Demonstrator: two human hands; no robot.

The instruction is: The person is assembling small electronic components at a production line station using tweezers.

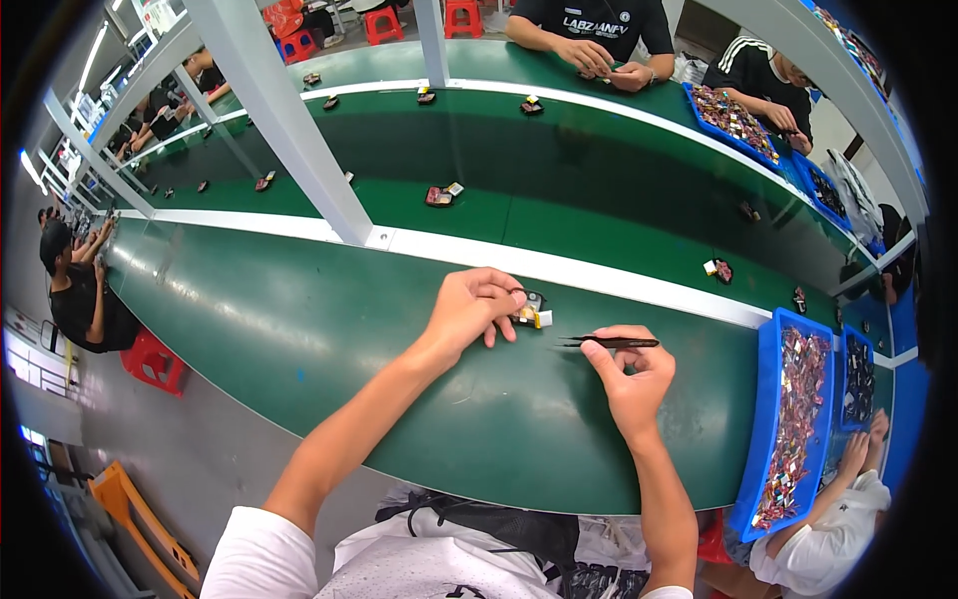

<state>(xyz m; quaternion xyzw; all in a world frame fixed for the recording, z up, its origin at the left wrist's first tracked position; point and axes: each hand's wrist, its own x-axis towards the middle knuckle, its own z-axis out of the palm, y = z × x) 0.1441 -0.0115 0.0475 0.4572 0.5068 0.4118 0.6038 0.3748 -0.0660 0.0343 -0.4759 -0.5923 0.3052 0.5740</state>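
My left hand (469,307) is closed on the edge of a small black-cased electronic device (533,303), held at the tabletop near the white rail. A white block (544,318) with a yellow strip sticks out at the device's near right side. Part of the casing is hidden behind my fingers. To the right, my right hand (637,384) grips black tweezers (627,342) between thumb and fingers. Their thin tips point left toward the device, a short way apart from it.
Beyond the white rail (479,251), a green conveyor belt (559,230) carries several similar devices. A blue tray (768,419) heaped with small reddish parts stands at the right end of the green table (329,329). A grey post (299,130) rises from the rail. Co-workers sit around.
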